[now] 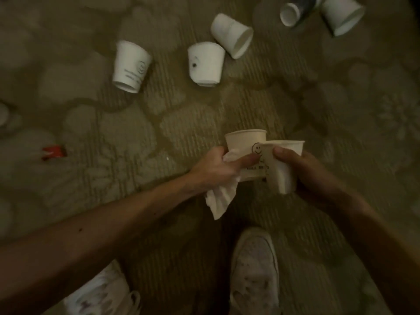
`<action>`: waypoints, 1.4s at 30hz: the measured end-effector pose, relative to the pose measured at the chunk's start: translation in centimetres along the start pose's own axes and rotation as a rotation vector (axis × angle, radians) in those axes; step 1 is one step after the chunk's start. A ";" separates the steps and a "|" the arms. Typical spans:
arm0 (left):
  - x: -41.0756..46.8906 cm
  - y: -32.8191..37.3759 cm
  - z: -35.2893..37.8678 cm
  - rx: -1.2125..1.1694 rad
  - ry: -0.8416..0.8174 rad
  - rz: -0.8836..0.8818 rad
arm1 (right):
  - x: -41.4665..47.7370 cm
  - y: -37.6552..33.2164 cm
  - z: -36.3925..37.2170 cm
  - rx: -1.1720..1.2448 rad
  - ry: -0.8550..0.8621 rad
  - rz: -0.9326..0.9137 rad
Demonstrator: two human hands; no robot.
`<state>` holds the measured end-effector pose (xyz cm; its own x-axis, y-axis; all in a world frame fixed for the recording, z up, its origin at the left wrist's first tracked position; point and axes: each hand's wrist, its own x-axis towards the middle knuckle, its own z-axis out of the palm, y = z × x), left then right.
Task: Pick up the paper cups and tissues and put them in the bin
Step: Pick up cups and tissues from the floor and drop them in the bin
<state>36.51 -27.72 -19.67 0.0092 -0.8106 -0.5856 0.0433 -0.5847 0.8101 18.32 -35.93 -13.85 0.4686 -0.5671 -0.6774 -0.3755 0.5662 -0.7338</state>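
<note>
My left hand (pixel 218 169) grips a paper cup with a smiley print (pixel 246 142) together with a crumpled white tissue (pixel 221 201) that hangs below the fist. My right hand (pixel 302 169) holds a plain white paper cup (pixel 285 169), which touches the smiley cup. Both cups are upright, above the carpet. Several more white paper cups lie on the floor ahead: one at the left (pixel 130 65), one in the middle (pixel 205 63), one on its side beyond it (pixel 231 34), and two at the top right (pixel 341 14). No bin is in view.
A patterned beige carpet (pixel 113 137) covers the floor. A small red scrap (pixel 54 152) lies at the left. My two white shoes (pixel 255 269) stand at the bottom. A dark-banded cup (pixel 295 10) lies at the top right.
</note>
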 end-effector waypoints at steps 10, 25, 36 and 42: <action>-9.5 5.1 -14.4 -0.044 0.699 0.138 | 5.2 -11.0 16.2 -0.310 -0.303 -0.364; -38.4 9.4 -34.4 0.077 1.650 0.341 | -2.4 -25.9 52.2 -0.485 -0.653 -1.085; -43.0 -2.3 -42.8 0.244 1.811 0.089 | -0.6 -15.6 63.1 -0.740 -0.650 -1.168; -41.6 -6.0 -44.9 0.616 1.459 -0.252 | 0.4 -15.6 64.9 -0.984 -0.541 -1.279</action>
<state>80.68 11.01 -1.51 0.9807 -0.1839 0.0661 -0.1953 -0.9084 0.3696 76.27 -6.13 0.70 0.9624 0.0384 0.2688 0.2105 -0.7310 -0.6491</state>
